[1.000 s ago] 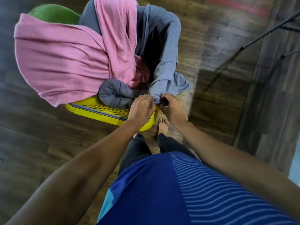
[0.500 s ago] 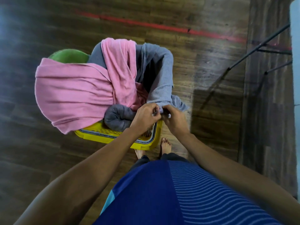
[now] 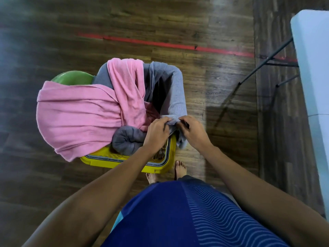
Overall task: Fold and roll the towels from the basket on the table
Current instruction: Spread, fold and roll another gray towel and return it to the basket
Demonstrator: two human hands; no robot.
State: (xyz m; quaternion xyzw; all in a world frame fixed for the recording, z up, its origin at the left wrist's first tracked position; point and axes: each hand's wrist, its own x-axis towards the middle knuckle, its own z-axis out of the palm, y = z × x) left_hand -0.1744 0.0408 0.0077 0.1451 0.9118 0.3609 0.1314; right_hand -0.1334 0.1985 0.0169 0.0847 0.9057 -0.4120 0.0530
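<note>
A yellow basket (image 3: 114,160) stands on the wooden floor in front of me, heaped with towels. A big pink towel (image 3: 76,114) spills over its left side. A light grey towel (image 3: 176,93) hangs over the right rim, and a darker grey rolled bundle (image 3: 127,139) lies at the near side. My left hand (image 3: 156,132) and my right hand (image 3: 192,130) both pinch the near end of the light grey towel, close together above the basket's near right corner.
A green round object (image 3: 73,78) shows behind the pink towel. A white folding table (image 3: 313,73) with dark metal legs (image 3: 263,61) stands at the right edge. A red tape line (image 3: 160,44) crosses the floor beyond the basket. My bare feet (image 3: 180,168) stand just behind the basket.
The view has pulled up and back from the basket, bringing the white table into sight at the right. Both hands have kept hold of the grey towel's end and lifted it slightly.
</note>
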